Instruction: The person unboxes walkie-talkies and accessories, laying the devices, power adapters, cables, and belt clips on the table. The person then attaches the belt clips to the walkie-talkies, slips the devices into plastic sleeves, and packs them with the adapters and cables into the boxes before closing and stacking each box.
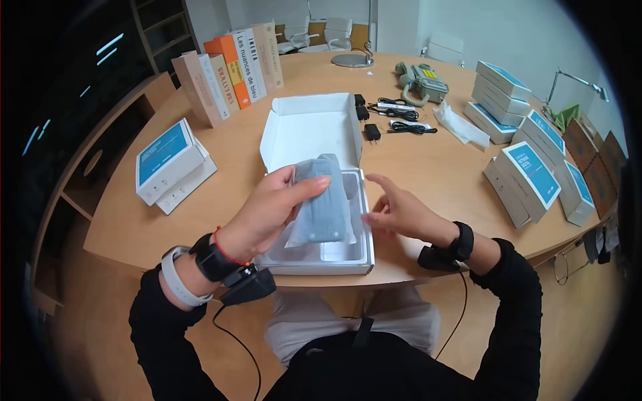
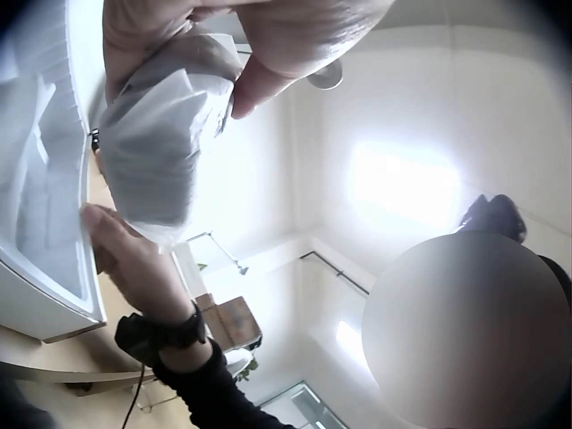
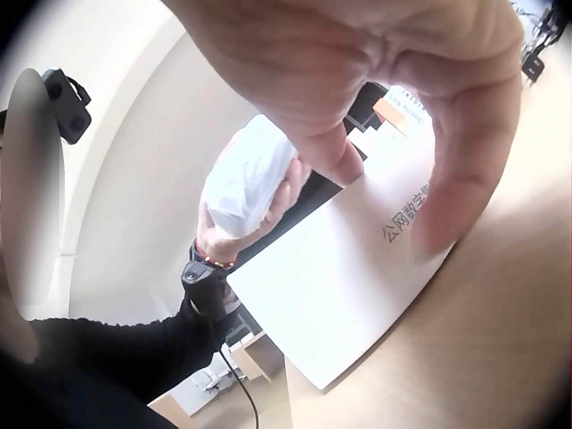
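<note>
My left hand [image 1: 267, 204] grips a slim oblong item in a frosted plastic bag [image 1: 328, 207], thumb lying across its front. The item looks grey-blue through the bag; its kind is hidden by the wrapping. It is held over an open white box [image 1: 321, 270] with a pale moulded tray inside. The box's lid [image 1: 311, 134] is tipped back away from me. Beside the box's right wall is my right hand [image 1: 411, 217], index finger and thumb spread apart, fingertips right at the rim. Printed characters show on that box wall [image 3: 331, 277] in the right wrist view.
Behind the box lie black cables [image 1: 401, 113] and adapters [image 1: 372, 134]. Blue-topped boxes stand on the left [image 1: 167, 164] and in several stacks on the right [image 1: 525, 180]. Upright books [image 1: 234, 73], a desk phone [image 1: 421, 81] and a crumpled white sheet [image 1: 461, 125] are farther back.
</note>
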A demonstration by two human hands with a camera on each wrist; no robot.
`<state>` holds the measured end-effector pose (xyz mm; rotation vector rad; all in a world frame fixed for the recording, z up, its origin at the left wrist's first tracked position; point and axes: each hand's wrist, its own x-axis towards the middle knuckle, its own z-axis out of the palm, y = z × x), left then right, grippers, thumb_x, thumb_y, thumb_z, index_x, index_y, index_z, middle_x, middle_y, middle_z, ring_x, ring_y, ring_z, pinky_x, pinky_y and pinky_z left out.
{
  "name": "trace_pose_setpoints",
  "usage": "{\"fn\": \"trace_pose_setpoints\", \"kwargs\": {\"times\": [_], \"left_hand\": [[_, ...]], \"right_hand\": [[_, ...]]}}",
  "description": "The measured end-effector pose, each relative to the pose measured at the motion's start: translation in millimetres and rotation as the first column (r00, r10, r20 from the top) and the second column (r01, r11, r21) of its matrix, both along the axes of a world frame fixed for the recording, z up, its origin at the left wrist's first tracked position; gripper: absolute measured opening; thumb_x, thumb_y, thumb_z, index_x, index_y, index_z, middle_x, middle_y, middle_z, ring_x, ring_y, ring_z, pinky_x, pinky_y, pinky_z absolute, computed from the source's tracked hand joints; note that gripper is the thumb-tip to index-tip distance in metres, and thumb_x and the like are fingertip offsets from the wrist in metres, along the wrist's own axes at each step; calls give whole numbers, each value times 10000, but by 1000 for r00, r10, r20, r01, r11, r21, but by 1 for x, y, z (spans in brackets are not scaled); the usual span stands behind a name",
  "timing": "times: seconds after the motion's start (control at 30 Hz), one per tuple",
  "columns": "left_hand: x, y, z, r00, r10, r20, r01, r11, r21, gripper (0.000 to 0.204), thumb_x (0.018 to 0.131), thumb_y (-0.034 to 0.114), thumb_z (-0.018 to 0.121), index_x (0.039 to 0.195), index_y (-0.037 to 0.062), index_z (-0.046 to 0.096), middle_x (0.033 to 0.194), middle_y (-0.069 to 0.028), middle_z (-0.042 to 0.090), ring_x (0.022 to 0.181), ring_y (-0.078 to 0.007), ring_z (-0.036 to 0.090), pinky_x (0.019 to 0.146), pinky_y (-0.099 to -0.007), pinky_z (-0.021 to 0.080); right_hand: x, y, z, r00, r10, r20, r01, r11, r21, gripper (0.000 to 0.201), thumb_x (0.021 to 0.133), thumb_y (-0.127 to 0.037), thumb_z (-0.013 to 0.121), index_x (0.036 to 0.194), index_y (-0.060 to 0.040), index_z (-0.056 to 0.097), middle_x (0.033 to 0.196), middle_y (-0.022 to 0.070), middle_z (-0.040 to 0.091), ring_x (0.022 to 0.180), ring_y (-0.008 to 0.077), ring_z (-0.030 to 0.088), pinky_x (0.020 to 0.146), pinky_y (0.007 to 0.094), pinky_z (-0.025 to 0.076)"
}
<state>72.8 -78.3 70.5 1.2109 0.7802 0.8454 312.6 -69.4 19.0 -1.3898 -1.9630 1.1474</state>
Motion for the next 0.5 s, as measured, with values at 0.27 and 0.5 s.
{"fn": "trace_pose_setpoints", "kwargs": {"times": [0.27,0.5], "left_hand": [[27,6,-26,975,-103,-195,67,981,-185,402,896,251,580,1205,29,449,1099,-56,563,981,-119,572,804,-255,482],[40,7,-34,951,-116,-286,59,977,-203,493,889,269,565,1243,-17,374,1155,-92,523,1014,-139,549,779,-254,474]], "right_hand": [[-10,-5,13,944,329,26,-292,796,530,869,695,-327,779,1360,-26,308,1322,201,379,1185,309,426,969,359,374],[-15,-1,1,920,344,187,-391,778,492,998,635,-389,810,1384,-21,263,1320,235,381,1208,368,392,1004,399,347]]}}
